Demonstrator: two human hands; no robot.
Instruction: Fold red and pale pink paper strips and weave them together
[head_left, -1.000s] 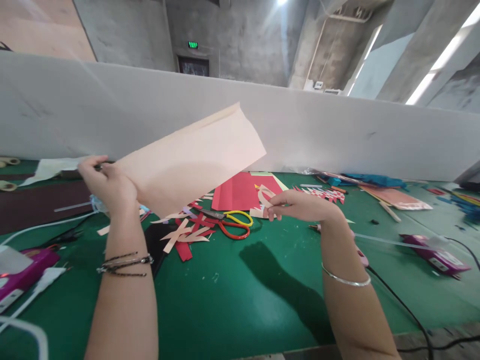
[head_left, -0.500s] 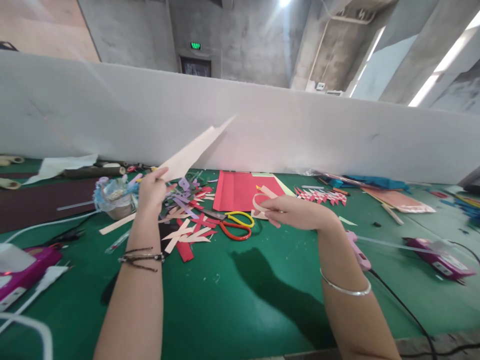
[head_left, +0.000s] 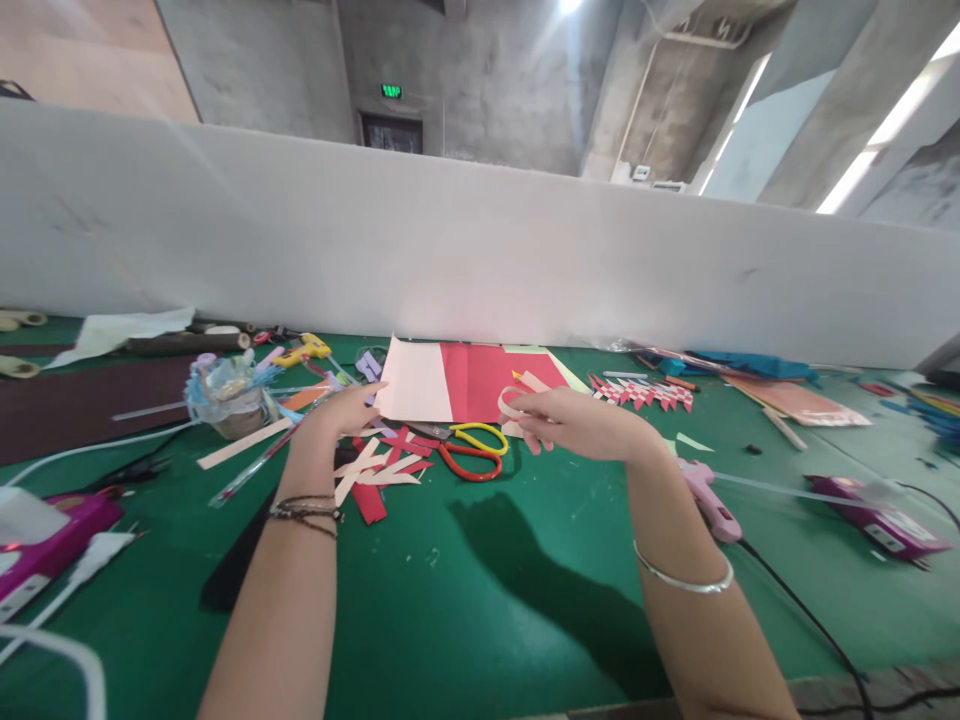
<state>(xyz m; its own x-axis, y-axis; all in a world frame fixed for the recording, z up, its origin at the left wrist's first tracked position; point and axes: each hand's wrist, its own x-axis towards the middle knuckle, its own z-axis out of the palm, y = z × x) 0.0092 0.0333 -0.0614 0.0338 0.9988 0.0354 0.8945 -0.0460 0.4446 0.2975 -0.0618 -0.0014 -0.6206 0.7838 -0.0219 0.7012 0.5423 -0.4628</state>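
Observation:
My left hand [head_left: 339, 410] pinches the left edge of a pale pink paper sheet [head_left: 415, 380], which lies over the left part of a red paper sheet [head_left: 480, 380]. My right hand [head_left: 570, 415] is closed on a curled pale pink paper strip [head_left: 510, 402], just above the red sheet's right side. Between the hands rest scissors [head_left: 474, 470] with one red and one yellow handle loop. Red and pale paper strips [head_left: 379, 470] lie in a loose pile near my left hand, some of them under the scissor blades.
A cup wrapped in blue trim [head_left: 232, 400] and a yellow glue gun [head_left: 305, 350] are at left. On the right are a woven red-and-white paper piece [head_left: 643, 392], a pink glue gun [head_left: 709, 500] and a purple power strip [head_left: 877, 515]. A white partition [head_left: 480, 250] stands behind.
My left hand has lowered the pale pink sheet from the air onto the red paper, moving right. My right hand has shifted slightly left, still with the curled strip.

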